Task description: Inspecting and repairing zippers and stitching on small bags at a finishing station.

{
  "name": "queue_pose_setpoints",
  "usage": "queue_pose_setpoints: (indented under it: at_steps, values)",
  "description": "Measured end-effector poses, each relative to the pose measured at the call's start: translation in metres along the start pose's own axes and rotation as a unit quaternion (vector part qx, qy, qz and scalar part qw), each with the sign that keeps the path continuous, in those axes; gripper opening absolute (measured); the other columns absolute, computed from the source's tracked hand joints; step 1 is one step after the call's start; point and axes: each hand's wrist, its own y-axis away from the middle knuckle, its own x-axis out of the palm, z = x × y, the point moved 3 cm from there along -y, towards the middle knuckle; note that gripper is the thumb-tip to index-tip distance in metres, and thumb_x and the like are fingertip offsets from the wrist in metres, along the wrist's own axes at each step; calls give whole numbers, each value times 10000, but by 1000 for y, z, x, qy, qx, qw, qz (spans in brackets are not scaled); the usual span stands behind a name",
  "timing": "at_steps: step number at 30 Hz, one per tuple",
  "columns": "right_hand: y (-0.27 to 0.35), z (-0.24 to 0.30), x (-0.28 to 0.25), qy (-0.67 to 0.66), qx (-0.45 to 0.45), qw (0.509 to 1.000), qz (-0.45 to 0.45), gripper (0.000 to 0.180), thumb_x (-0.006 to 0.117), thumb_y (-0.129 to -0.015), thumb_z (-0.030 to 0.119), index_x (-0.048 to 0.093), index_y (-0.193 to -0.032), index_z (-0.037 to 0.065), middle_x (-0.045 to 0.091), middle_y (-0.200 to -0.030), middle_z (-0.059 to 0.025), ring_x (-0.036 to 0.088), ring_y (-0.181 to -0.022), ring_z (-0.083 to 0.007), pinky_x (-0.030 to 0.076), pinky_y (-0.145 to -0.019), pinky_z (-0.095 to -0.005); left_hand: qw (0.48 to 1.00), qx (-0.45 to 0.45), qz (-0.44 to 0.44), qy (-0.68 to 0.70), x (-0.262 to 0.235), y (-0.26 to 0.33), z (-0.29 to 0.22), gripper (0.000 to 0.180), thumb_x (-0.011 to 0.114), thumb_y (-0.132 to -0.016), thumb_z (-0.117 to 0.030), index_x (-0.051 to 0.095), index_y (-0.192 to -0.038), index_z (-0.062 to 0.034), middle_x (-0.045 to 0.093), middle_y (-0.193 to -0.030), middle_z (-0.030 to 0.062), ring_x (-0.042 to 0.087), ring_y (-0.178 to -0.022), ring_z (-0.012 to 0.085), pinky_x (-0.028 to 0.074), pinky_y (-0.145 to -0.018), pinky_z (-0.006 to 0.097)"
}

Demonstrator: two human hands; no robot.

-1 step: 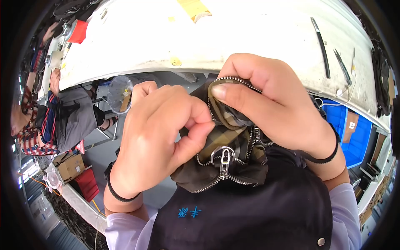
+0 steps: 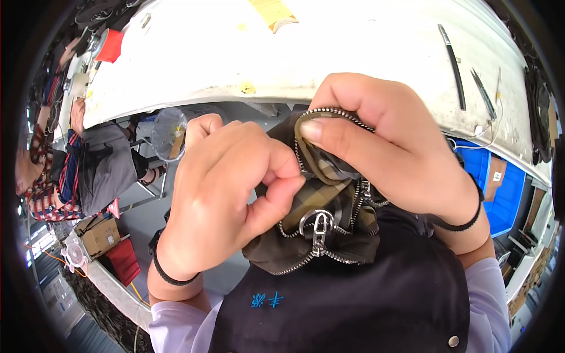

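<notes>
A small dark olive-brown bag (image 2: 347, 253) with a checked lining and metal zippers is held up in front of my dark apron. My right hand (image 2: 382, 141) grips its upper part, thumb pressed on the lining just inside the curved zipper edge and fingers curled behind. On the other side my left hand (image 2: 229, 188) is closed, thumb and index tip pinched together at that same zipper edge. What lies between those fingertips is mostly hidden. Below hangs a silver zipper pull (image 2: 319, 230) with a ring, near the bag's lower opening.
Beyond the bag is a white worktable (image 2: 194, 59) with a black pen-like tool (image 2: 453, 67) and tweezers (image 2: 484, 94). A blue bin (image 2: 503, 194) stands at right. A clear bucket (image 2: 168, 135) is at left, near a seated person (image 2: 53, 188) and a cardboard box (image 2: 100, 236).
The bag and its zipper pull have shifted very slightly down and right. Both hands keep the same hold.
</notes>
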Motion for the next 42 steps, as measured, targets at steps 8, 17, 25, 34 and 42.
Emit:
queue_pose_setpoints:
  at_steps: [8,17,25,34,42]
  values:
    - [9,28,-22,118,-145,980,-74,90,582,-894,41,581,-830,-21,552,-700,4,464,-648,-37,375,-569,-205,989,102,-83,70,0,-6,-9,260,759,-782,-208,556,-846,-58,562,-783,48,516,-712,187,363,-752,341]
    - [9,12,-20,-61,-31,996,-49,112,567,-946,91,574,-873,7,575,-746,21,485,-679,-18,397,-595,-188,960,-138,-3,242,7,11,-19,401,700,-759,-5,491,-1101,14,544,-1089,98,529,-991,163,408,-930,305]
    - [5,-4,-15,-150,-3,987,-50,144,554,-965,138,563,-880,22,574,-745,21,473,-661,-18,376,-583,-183,946,-77,-136,284,27,11,9,222,655,-797,24,618,-1013,-5,649,-961,66,601,-877,189,450,-821,304]
    - [7,-2,-12,-113,-15,991,-71,133,549,-974,117,554,-885,18,569,-733,19,466,-647,-15,376,-565,-184,965,-96,-101,221,12,-10,1,127,690,-782,49,597,-857,5,594,-880,63,547,-844,144,422,-787,258]
    - [6,-5,-11,-128,-16,989,-72,133,549,-974,118,555,-889,16,565,-729,19,467,-645,-17,379,-565,-183,991,-4,-127,31,10,-15,-1,156,709,-707,22,600,-810,-22,589,-797,54,540,-800,212,439,-762,324]
